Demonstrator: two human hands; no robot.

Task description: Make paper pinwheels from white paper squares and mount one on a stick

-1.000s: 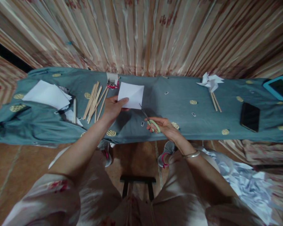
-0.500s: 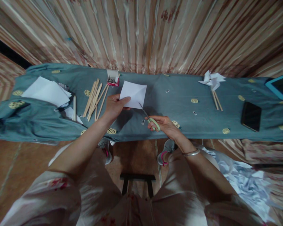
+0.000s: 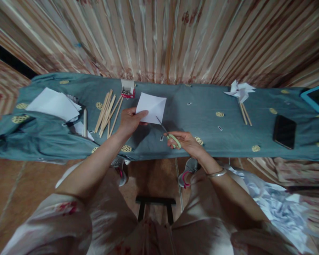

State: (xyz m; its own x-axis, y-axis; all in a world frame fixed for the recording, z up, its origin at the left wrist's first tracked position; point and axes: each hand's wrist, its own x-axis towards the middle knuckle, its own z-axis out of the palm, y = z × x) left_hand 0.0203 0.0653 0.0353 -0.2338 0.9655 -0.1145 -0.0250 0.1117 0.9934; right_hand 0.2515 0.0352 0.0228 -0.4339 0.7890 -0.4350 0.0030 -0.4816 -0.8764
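A square white sheet of paper with faint diagonal creases is pinched at its left edge by my left hand, thumb on top. My right hand grips a pair of scissors with light green handles. The scissor blades reach up to the paper's lower right edge, and their tip lies over the sheet near its middle. Just left of the paper, a small open red and white box holds metal pins. Several wooden sticks lie loosely together beyond my left hand.
On the blue-green cloth, a stack of white paper and a white pen-like stick lie at left. To the right are a paper pinwheel with two sticks, a black phone and a blue-framed device.
Hands, paper and scissors hold nearly the same pose. The whole view has shifted very slightly.
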